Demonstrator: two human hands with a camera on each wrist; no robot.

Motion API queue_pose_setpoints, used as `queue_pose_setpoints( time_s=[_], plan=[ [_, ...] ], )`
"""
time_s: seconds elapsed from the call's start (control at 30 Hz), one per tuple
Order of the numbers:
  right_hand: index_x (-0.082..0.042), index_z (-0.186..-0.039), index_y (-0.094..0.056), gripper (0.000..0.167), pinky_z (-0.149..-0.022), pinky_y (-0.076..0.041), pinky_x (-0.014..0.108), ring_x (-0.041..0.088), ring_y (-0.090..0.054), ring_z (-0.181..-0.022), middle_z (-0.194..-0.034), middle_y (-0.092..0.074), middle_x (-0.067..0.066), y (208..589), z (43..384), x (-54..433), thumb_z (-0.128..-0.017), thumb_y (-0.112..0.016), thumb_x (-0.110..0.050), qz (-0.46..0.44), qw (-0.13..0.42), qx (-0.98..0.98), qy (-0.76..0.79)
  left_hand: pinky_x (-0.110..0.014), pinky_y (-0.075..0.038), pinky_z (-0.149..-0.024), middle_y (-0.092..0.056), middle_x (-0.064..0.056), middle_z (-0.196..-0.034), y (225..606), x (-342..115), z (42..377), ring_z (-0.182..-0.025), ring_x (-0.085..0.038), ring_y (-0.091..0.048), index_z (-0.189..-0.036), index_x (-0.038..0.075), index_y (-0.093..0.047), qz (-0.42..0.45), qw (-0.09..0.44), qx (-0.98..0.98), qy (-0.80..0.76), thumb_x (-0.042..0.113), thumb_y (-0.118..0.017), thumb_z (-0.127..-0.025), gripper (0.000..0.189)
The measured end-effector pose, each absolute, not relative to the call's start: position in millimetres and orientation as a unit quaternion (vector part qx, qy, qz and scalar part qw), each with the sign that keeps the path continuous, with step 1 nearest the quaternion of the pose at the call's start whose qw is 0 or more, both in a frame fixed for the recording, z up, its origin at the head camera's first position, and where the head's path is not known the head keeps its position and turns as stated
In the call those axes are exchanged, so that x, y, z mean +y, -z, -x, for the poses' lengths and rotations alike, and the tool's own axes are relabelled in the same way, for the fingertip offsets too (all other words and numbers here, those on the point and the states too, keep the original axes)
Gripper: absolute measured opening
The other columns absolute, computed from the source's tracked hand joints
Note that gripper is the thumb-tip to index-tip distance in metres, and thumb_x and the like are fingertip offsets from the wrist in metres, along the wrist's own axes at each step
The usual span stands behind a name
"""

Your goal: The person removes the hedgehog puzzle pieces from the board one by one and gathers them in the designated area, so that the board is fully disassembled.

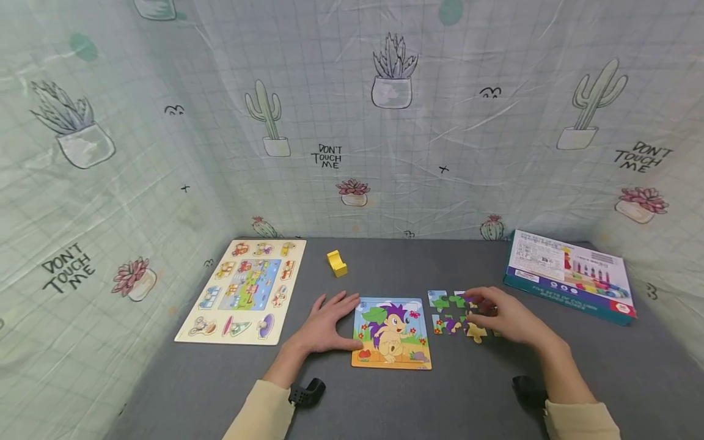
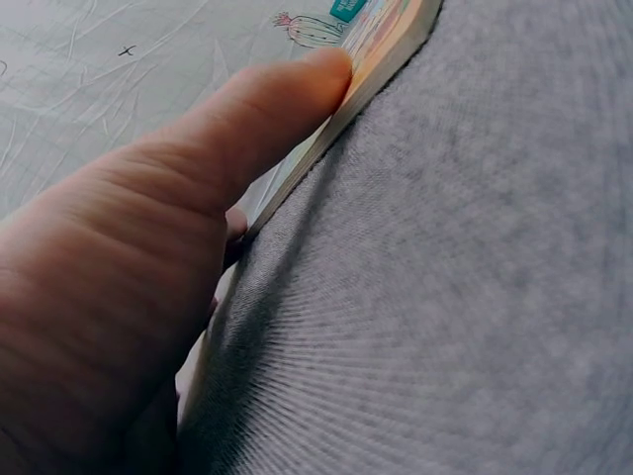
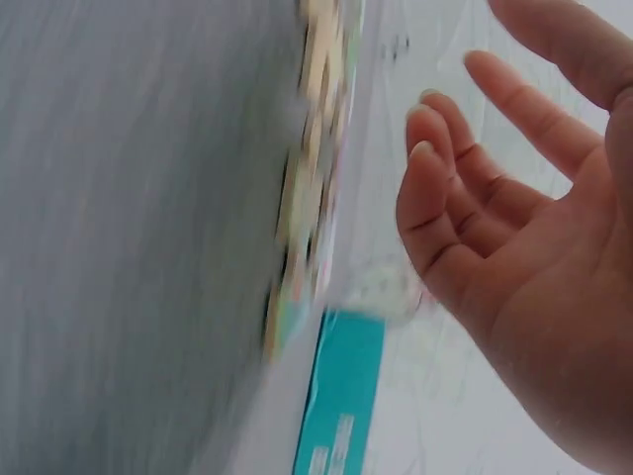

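Two hands: left hand (image 1: 326, 327) at 9 o'clock of the hedgehog board (image 1: 392, 336), right hand (image 1: 503, 315) at 3 o'clock; 12 o'clock points away from the wearer.
Pieces laid out: loose jigsaw pieces (image 1: 452, 324) lie just beside the board at 3 o'clock, in two rough rows; this spreading-out appears done.
Pieces to fit: apparently all those outside the board; the fitting is judged to be at or near its start. Whether the board's whole picture is a printed base or fitted pieces cannot be told for certain.
Board: nearly square, flat on the grey tabletop (image 1: 396, 403); a purple-spined hedgehog with green leaf and red flowers, blue sky toward 12 o'clock, orange ground toward 6.
Piece faces: blue, green, purple and yellow, akin to the board's colours; count uncertain, the right hand covering some.
Left fingers: spread, thumb resting on the board's edge near 8 o'clock.
Right fingers: loosely bent above the pieces, thumb apart, no piece seen between; contact cannot be told.
Surroundings: yellow block (image 1: 340, 269) near 11 o'clock of the board; wooden picture board (image 1: 242, 314) between 9 and 10; box (image 1: 569, 275) between 2 and 3.
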State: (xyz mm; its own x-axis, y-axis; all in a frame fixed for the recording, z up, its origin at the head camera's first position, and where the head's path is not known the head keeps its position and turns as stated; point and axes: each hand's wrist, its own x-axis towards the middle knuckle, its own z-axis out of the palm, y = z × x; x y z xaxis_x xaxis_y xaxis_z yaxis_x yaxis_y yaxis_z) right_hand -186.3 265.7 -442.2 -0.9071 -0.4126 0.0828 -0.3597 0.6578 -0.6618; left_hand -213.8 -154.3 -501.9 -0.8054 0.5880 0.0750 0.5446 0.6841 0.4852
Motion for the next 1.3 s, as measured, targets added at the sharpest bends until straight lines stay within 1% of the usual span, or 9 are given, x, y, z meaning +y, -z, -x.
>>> queue_pose_setpoints(
  time_s=[0.17, 0.37, 0.43, 0.63, 0.8, 0.97, 1.07, 1.2, 1.3],
  plan=[
    [0.001, -0.132, -0.059, 0.047, -0.081, -0.055, 0.037, 0.025, -0.061, -0.098, -0.119, -0.061, 0.017, 440.9, 190.6, 230.0, -0.094, -0.075, -0.021, 0.232, 0.044, 0.897, 0.375, -0.06, -0.002, -0.117, -0.033, 0.001, -0.162, 503.9, -153.8, 213.3, -0.152, -0.026, -0.017, -0.158, 0.015, -0.038, -0.314, 0.051, 0.918, -0.239, 0.065, -0.075, -0.078, 0.102],
    [0.003, -0.132, -0.058, 0.048, -0.076, -0.054, 0.031, 0.025, -0.06, -0.094, -0.116, -0.06, 0.017, 441.9, 193.9, 187.2, -0.094, -0.075, -0.022, 0.273, 0.071, 0.875, 0.395, -0.059, -0.002, -0.117, -0.031, 0.001, -0.163, 505.2, -150.3, 214.1, -0.152, -0.025, -0.015, -0.159, 0.016, -0.036, -0.317, 0.052, 0.918, -0.231, 0.068, -0.075, -0.076, 0.105],
    [0.004, -0.132, -0.059, 0.048, -0.076, -0.054, 0.031, 0.025, -0.06, -0.094, -0.117, -0.06, 0.017, 442.2, 194.4, 175.7, -0.094, -0.074, -0.022, 0.285, 0.081, 0.869, 0.395, -0.059, -0.001, -0.117, -0.03, 0.001, -0.163, 504.7, -148.8, 214.7, -0.153, -0.025, -0.015, -0.159, 0.016, -0.035, -0.322, 0.052, 0.917, -0.229, 0.068, -0.075, -0.076, 0.107],
    [0.002, -0.131, -0.06, 0.046, -0.078, -0.054, 0.031, 0.018, -0.06, -0.09, -0.117, -0.061, 0.016, 445.6, 194.3, 145.3, -0.095, -0.073, -0.023, 0.314, 0.108, 0.86, 0.389, -0.059, 0.0, -0.117, -0.027, 0.001, -0.165, 504.0, -150.9, 214.5, -0.153, -0.024, -0.013, -0.159, 0.016, -0.034, -0.333, 0.061, 0.911, -0.234, 0.067, -0.077, -0.076, 0.107],
    [0.003, -0.131, -0.06, 0.045, -0.079, -0.054, 0.032, 0.017, -0.061, -0.088, -0.109, -0.063, 0.011, 448.2, 195.2, 123.1, -0.095, -0.074, -0.021, 0.323, 0.125, 0.854, 0.389, -0.062, 0.0, -0.116, -0.032, -0.002, -0.163, 502.9, -157.1, 209.7, -0.152, -0.029, -0.017, -0.156, 0.014, -0.041, -0.342, 0.059, 0.899, -0.267, 0.06, -0.079, -0.078, 0.098],
    [0.003, -0.128, -0.062, 0.04, -0.079, -0.054, 0.031, 0.016, -0.063, -0.087, -0.106, -0.066, 0.008, 451.8, 194.9, 107.3, -0.094, -0.073, -0.016, 0.324, 0.144, 0.848, 0.395, -0.065, -0.007, -0.115, -0.045, -0.006, -0.155, 502.0, -159.0, 202.9, -0.147, -0.031, -0.031, -0.146, 0.01, -0.055, -0.347, 0.034, 0.888, -0.299, 0.052, -0.082, -0.081, 0.082],
    [0.001, -0.125, -0.063, 0.037, -0.076, -0.053, 0.028, 0.013, -0.062, -0.084, -0.101, -0.066, 0.004, 454.2, 193.7, 101.4, -0.094, -0.074, -0.015, 0.329, 0.152, 0.848, 0.387, -0.065, -0.013, -0.114, -0.051, -0.007, -0.149, 502.4, -157.8, 197.4, -0.142, -0.028, -0.039, -0.14, 0.01, -0.062, -0.353, 0.011, 0.883, -0.309, 0.049, -0.081, -0.083, 0.072],
    [0.0, -0.122, -0.065, 0.034, -0.073, -0.052, 0.027, 0.012, -0.06, -0.08, -0.096, -0.065, 0.002, 454.5, 192.2, 95.7, -0.093, -0.075, -0.015, 0.327, 0.161, 0.848, 0.386, -0.066, -0.018, -0.112, -0.055, -0.007, -0.144, 504.3, -158.0, 189.9, -0.137, -0.027, -0.045, -0.135, 0.009, -0.065, -0.362, -0.013, 0.876, -0.318, 0.044, -0.08, -0.086, 0.062],
    [0.0, -0.121, -0.065, 0.034, -0.071, -0.052, 0.027, 0.011, -0.059, -0.078, -0.093, -0.063, 0.001, 454.6, 190.7, 92.8, -0.092, -0.076, -0.014, 0.319, 0.165, 0.851, 0.383, -0.067, -0.02, -0.111, -0.055, -0.008, -0.144, 505.8, -160.0, 185.5, -0.136, -0.029, -0.046, -0.134, 0.007, -0.065, -0.372, -0.02, 0.873, -0.316, 0.04, -0.081, -0.085, 0.061]
  ],
)
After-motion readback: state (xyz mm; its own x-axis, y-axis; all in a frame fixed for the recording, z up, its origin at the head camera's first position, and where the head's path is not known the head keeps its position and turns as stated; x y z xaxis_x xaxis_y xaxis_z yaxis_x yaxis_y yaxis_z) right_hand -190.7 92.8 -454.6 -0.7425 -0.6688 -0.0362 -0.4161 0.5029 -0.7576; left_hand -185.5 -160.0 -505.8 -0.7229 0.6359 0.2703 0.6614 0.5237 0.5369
